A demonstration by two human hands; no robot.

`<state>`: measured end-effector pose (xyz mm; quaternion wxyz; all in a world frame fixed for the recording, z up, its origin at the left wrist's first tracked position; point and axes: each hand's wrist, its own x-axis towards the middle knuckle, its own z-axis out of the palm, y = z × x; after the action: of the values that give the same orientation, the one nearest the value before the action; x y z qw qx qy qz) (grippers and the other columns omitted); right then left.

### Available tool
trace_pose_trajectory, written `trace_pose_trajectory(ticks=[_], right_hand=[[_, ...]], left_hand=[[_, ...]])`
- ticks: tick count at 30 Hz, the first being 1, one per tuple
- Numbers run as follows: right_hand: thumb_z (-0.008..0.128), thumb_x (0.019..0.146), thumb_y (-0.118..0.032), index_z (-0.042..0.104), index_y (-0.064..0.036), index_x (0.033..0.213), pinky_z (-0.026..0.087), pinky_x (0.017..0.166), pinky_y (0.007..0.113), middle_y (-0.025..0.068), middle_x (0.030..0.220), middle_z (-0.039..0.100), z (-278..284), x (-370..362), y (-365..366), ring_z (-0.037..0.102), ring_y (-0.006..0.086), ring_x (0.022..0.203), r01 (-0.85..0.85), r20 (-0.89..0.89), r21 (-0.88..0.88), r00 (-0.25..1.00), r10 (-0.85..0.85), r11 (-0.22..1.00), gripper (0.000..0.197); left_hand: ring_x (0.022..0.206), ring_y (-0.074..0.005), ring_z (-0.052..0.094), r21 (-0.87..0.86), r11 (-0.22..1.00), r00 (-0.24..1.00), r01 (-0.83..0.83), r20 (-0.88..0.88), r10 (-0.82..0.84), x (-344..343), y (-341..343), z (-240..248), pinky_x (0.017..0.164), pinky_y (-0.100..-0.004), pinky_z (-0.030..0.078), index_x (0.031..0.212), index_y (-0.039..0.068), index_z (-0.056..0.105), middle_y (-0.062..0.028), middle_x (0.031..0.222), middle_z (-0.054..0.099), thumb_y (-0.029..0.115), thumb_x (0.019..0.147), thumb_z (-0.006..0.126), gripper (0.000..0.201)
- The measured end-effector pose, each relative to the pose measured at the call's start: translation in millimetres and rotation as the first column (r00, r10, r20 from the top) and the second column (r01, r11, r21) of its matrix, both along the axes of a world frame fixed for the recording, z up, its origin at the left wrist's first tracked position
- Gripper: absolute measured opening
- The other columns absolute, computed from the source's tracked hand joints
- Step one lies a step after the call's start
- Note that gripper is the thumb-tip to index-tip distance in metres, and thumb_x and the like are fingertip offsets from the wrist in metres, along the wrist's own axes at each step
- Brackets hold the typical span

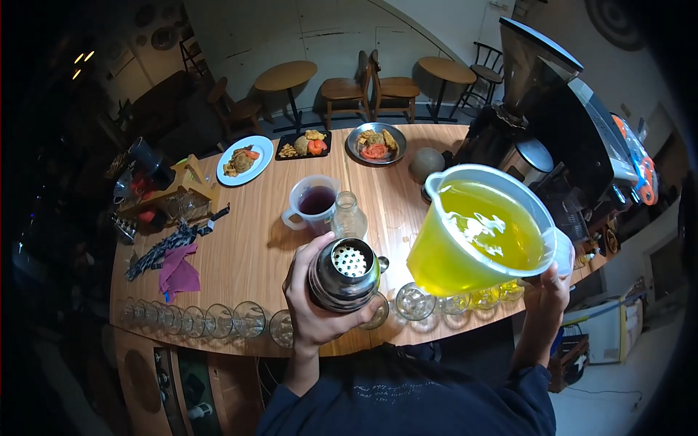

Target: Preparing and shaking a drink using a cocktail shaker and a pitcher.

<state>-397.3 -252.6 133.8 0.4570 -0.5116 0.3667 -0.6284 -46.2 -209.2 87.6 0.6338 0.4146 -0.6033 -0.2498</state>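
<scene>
My left hand [307,316] is wrapped round a metal cocktail shaker [343,291], tilted so its perforated strainer top [350,260] faces up, with no cap over the holes. Gripped by its handle, a large translucent plastic pitcher [436,251] of yellow-green liquid hangs tilted in my right hand [549,294]. The two vessels are apart. Behind the shaker stands a clear glass bottle [350,216], close to a smaller plastic jug [294,196] of dark purple liquid. Below the pitcher, several glasses [416,301] stand at the near edge; those farthest right look yellowish.
More glasses [249,320] line the near edge leftward. A purple cloth [179,270] and a wooden rack [190,189] are at left. A white plate [256,149], a black plate [287,142] and a metal dish [352,154] hold food at the back. A coffee grinder [534,69] rises at right.
</scene>
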Motion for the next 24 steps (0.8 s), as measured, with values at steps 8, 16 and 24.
trace_pose_trajectory(ticks=[8,16,24], right_hand=[[0.099,0.057,-0.051,0.048,0.002,0.129,0.049,0.1,0.036,0.0124,0.118,0.061,1,22,45,0.062,0.0201,0.11,0.008,-0.044,0.098,0.999,-0.003,0.995,0.103],[0.1,0.049,-0.057,0.046,-0.0022,0.124,0.048,0.098,0.034,0.0094,0.117,0.057,3,29,57,0.06,0.0176,0.109,0.003,-0.176,0.112,0.984,0.017,0.994,0.108],[0.1,0.049,-0.057,0.057,-0.0075,0.088,0.045,0.067,0.024,0.0001,0.077,0.058,30,52,51,0.059,0.0079,0.073,-0.03,-0.203,0.082,0.978,0.046,0.996,0.077]], left_hand=[[0.109,-0.0241,0.069,0.004,1.0,1.0,0.019,0.009,-0.019,9,17,3,0.098,-0.0364,0.056,0.138,-0.004,0.049,-0.0152,0.12,0.065,0.025,0.061,0.099,0.096],[0.108,-0.0246,0.069,-0.016,1.0,0.998,-0.001,0.058,0.002,15,31,11,0.097,-0.0367,0.056,0.138,-0.004,0.048,-0.0154,0.119,0.065,0.017,0.058,0.097,0.097],[0.108,-0.0258,0.069,-0.02,1.0,1.0,-0.001,0.021,0.001,21,34,6,0.097,-0.0366,0.056,0.138,-0.004,0.049,-0.0155,0.121,0.062,0.02,0.057,0.099,0.098]])
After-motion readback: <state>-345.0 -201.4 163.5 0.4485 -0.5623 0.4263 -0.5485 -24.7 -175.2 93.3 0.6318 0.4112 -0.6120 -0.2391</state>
